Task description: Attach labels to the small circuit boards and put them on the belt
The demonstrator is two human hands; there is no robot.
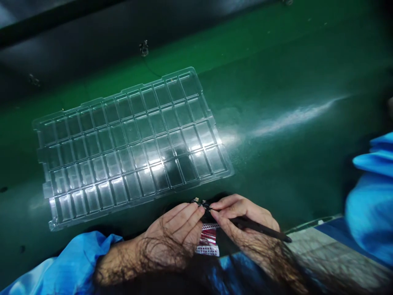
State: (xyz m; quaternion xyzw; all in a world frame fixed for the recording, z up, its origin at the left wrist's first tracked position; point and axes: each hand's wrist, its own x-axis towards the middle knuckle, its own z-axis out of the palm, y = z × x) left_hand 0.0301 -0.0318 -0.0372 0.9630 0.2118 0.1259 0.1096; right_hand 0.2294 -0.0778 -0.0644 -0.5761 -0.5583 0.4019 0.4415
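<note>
Near the bottom middle, my left hand (179, 227) has its fingers closed around a small dark part with shiny metal bits (197, 200). Its exact kind is too small to tell. My right hand (245, 217) pinches a slim dark pen-like tool (260, 228), whose tip meets the small part while its rear end points to the lower right. Below the fingertips, between both hands, lies a strip with red film and dotted white edges (208, 237). Hair partly covers both wrists.
A clear plastic tray with many rectangular pockets (147, 162) lies on the green table mat (276, 164) beyond my hands. Small clips with cords (143, 48) sit along the dark back edge. At the right is another person's blue sleeve (371, 205).
</note>
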